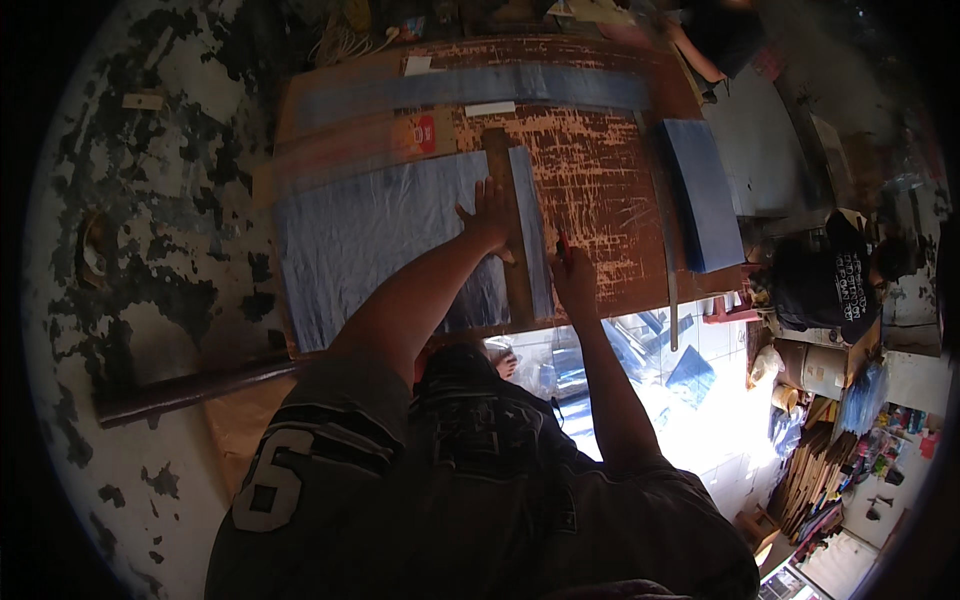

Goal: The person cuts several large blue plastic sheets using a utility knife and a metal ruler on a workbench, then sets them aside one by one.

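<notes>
A large bluish-grey sheet [385,240], glossy and wrinkled like plastic film, lies on the left half of the worn brown table. Across its right part runs a long flat brown straightedge [520,270], and a narrow strip of the same sheet [531,215] shows beyond it. My left hand [487,220] presses down with fingers spread, on the sheet and against the straightedge. Just right of the strip, my right hand [572,275] is closed around a slim red tool [563,243]; its tip is too small to make out.
A thick blue stack [703,195] sits at the table's right edge beside a thin metal strip [672,280]. Toward the far side lie a long bluish strip [580,88] and a white piece [490,108]. One person [830,280] is at right, another's arm [697,50] at far right.
</notes>
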